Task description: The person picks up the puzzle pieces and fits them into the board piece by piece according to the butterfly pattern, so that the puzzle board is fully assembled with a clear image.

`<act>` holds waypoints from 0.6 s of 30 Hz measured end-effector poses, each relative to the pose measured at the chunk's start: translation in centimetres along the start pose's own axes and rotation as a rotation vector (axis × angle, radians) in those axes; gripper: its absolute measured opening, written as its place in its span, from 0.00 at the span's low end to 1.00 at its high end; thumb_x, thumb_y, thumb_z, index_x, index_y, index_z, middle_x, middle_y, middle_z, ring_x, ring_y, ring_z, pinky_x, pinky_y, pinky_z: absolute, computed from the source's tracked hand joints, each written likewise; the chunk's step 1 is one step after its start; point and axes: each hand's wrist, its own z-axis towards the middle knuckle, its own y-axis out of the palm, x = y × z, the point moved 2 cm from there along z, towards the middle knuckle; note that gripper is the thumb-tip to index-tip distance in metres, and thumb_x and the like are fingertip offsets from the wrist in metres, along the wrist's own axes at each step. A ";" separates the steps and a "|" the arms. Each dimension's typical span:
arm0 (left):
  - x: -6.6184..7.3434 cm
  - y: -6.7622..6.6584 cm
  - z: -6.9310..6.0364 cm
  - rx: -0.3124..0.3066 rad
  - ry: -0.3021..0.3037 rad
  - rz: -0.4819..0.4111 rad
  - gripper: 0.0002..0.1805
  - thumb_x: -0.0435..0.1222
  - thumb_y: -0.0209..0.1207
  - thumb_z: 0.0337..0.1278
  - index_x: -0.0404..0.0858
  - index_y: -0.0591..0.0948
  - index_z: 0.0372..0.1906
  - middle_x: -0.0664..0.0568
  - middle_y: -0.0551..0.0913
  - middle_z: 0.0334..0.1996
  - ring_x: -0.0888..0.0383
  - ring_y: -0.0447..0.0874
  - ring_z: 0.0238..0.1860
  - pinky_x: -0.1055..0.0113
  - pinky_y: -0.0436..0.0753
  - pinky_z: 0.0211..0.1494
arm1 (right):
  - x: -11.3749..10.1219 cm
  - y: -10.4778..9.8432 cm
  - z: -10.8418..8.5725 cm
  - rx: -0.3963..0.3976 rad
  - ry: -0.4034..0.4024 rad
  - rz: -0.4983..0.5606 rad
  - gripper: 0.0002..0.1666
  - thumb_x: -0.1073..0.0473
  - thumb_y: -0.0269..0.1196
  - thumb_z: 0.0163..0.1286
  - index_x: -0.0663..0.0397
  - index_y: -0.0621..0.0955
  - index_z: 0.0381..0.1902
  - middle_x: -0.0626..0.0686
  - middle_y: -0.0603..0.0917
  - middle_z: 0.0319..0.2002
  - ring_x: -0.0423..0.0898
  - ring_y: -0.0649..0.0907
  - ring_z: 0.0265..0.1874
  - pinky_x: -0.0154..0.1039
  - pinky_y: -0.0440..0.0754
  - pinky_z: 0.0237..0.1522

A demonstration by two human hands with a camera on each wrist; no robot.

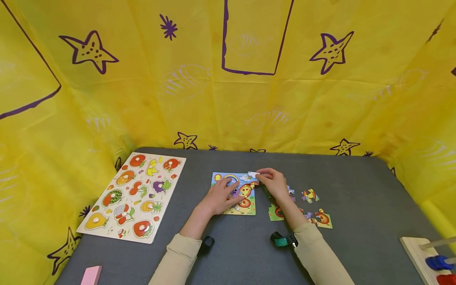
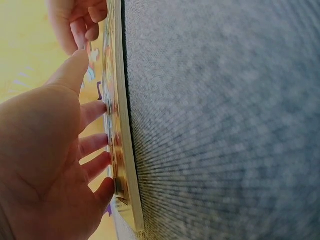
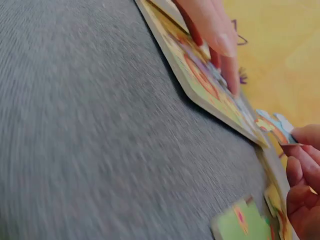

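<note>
Pinching a small cloud-patterned puzzle piece (image 1: 253, 174), the right hand (image 1: 276, 185) holds it near the one o'clock corner of a colourful picture puzzle (image 1: 246, 191) on the grey worktop (image 1: 246, 257). The left hand (image 1: 218, 199), fingers spread, rests on the puzzle. Outward lie loose pieces (image 1: 310, 196) at three o'clock, a fruit board (image 1: 166, 198) at nine, and a bead frame (image 1: 419, 256) towards four.

A wooden fruit peg puzzle (image 1: 164, 202), pink block (image 1: 90, 276) and bead counter (image 1: 417, 255) share a gray table (image 1: 236, 253) before a yellow curtain (image 1: 213, 105) printed with purple starfish.
</note>
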 end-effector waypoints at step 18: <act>-0.2 0.2 -0.1 -0.027 0.015 0.019 0.33 0.59 0.50 0.67 0.54 0.65 0.73 0.41 0.57 0.72 0.41 0.55 0.71 0.43 0.59 0.69 | -0.1 2.5 0.9 -0.003 -0.150 -0.278 0.12 0.50 0.70 0.63 0.50 0.88 0.39 0.47 0.85 0.30 0.45 0.80 0.32 0.41 0.74 0.36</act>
